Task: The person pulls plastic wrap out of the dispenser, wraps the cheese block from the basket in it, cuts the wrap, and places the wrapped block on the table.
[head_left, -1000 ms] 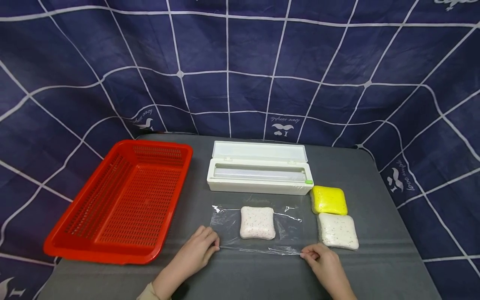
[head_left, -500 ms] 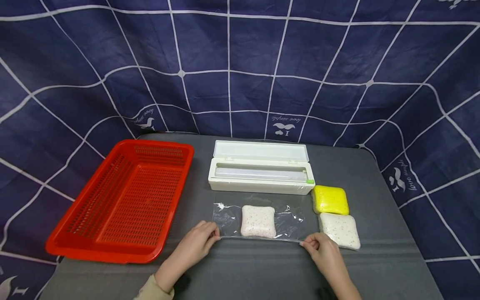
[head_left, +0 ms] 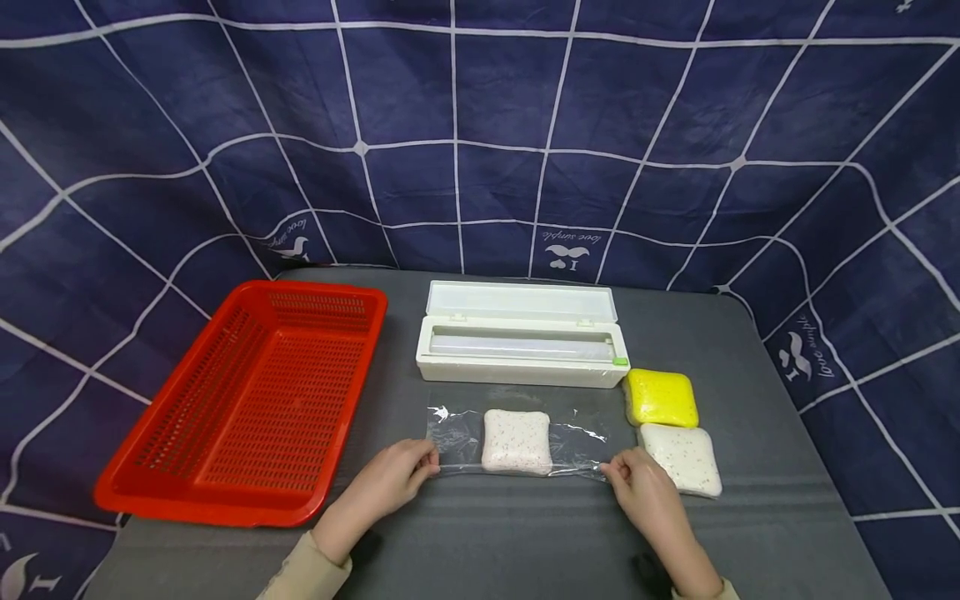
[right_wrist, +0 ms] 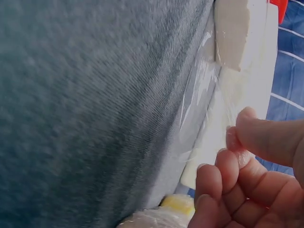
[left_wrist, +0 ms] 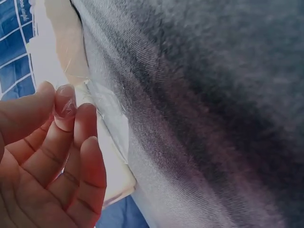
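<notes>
A clear sheet of plastic wrap [head_left: 457, 433] lies on the grey table in the head view, with a speckled pale pink bar of soap [head_left: 516, 442] on its middle. My left hand [head_left: 393, 477] pinches the near left corner of the wrap between thumb and index finger. The near right corner is pinched by my right hand [head_left: 647, 492]. Between the hands the near edge stretches taut, crossing the front part of the soap. Both wrist views show film over the fingertips, at the left index finger [left_wrist: 65, 102] and the right index finger [right_wrist: 232, 138].
Behind the wrap stands a white wrap dispenser [head_left: 521, 372] with its lid raised and a roll inside. A yellow bar [head_left: 660, 398] and a white speckled bar [head_left: 680, 460] lie at the right. At the left is a red plastic basket [head_left: 255, 400]. A navy gridded curtain [head_left: 495, 100] encloses the table.
Both hands have drawn the wrap's near edge up and away from the person, from flat on the table in front of the soap to over its front part. The soap stays in place.
</notes>
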The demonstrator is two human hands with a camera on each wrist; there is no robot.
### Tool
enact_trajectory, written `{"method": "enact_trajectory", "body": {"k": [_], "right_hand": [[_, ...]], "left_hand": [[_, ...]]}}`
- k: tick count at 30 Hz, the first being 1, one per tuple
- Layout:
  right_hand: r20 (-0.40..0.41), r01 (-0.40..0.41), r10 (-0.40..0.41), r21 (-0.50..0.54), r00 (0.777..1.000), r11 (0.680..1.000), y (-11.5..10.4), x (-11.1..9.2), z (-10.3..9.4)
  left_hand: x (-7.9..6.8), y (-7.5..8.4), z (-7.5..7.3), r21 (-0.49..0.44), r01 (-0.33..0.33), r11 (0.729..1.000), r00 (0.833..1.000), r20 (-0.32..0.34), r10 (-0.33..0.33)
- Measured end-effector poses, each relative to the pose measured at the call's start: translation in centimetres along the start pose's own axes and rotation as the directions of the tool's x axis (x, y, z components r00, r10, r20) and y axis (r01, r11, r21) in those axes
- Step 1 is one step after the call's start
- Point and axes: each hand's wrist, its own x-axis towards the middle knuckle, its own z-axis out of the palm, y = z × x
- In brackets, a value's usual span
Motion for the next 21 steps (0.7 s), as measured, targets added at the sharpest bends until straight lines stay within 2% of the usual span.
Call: {"method": "enact_trajectory", "body": {"k": [4,11,21], "right_hand": [[0.036,0.021,-0.020,-0.024,0.999,0.999,0.0,0.6,-0.2],[0.123,-0.009,0.021,-0.092,0.992,0.996,-0.4,1.5,0.1],[0.191,-0.005,0.043,-0.197,0.981,0.980,-1.1,2.6,0.4]], "left_hand": [[0.6,0.0,0.0,0.033,0.020,0.999,1.000,0.001,-0.020],[1.7,0.0,0.5,0.131,0.056,0.990,0.998,0.012,-0.058],[2.9,0.0,1.3,0.187,0.139,0.973,0.989,0.028,-0.147]]}}
